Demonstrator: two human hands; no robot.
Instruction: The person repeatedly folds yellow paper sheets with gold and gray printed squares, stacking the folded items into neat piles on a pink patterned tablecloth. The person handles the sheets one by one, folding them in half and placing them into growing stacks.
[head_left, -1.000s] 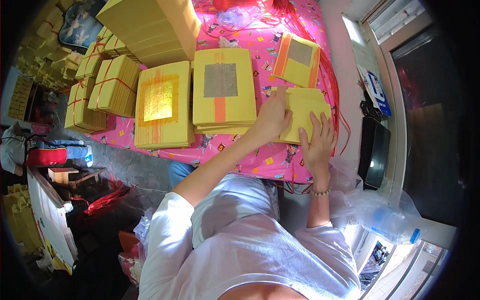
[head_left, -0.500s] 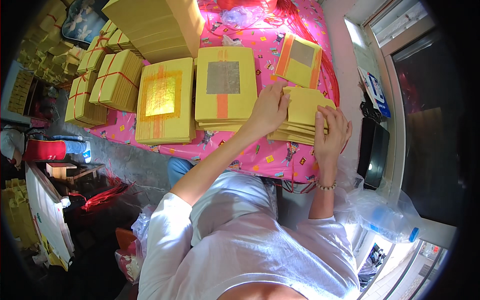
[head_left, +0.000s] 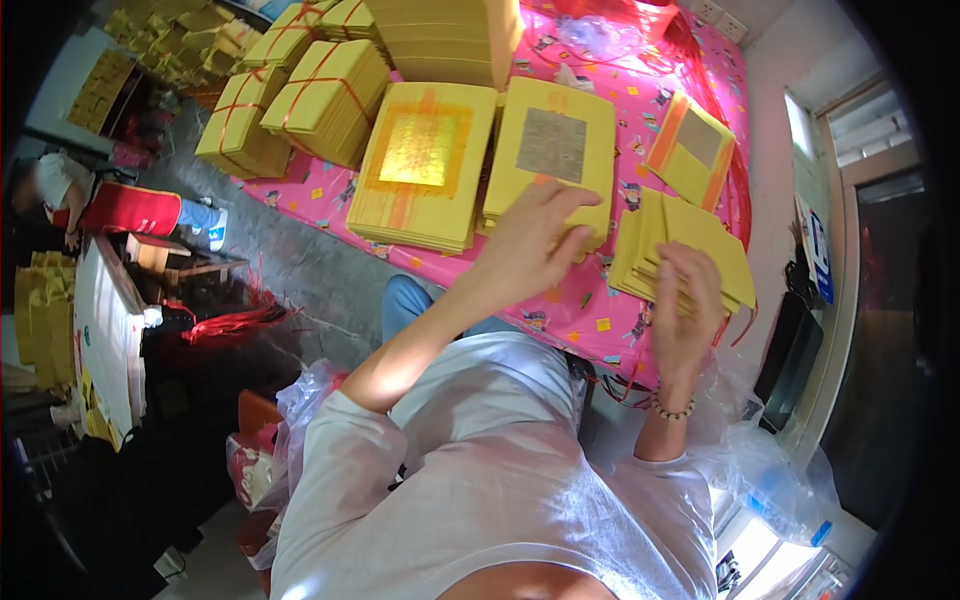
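Note:
My left hand (head_left: 540, 240) is over the near edge of a stack of yellow paper with a silver square and an orange stripe (head_left: 553, 145). Its thumb and fingers are apart, and nothing shows between them. To the right, my right hand (head_left: 688, 300) lies against the near side of a loose, uneven pile of yellow paper (head_left: 705, 235), fingers loosely extended. A single flat yellow piece with a grey square and orange bands (head_left: 692, 150) rests beyond that pile. Left of the silver-square stack sits another stack with a shiny gold square (head_left: 415, 150).
Red-tied yellow paper bundles (head_left: 325, 100) stand at the table's left, beside a tall yellow stack (head_left: 440, 40). Red strings (head_left: 738, 190) run down the right side of the pink patterned tablecloth (head_left: 575, 330). A plastic bottle (head_left: 785, 510) is at lower right; another person (head_left: 125, 205) is far left.
My left hand has left the loose pile and moved left to the silver-square stack. The loose pile is now more spread out, and the whole view has turned and shifted.

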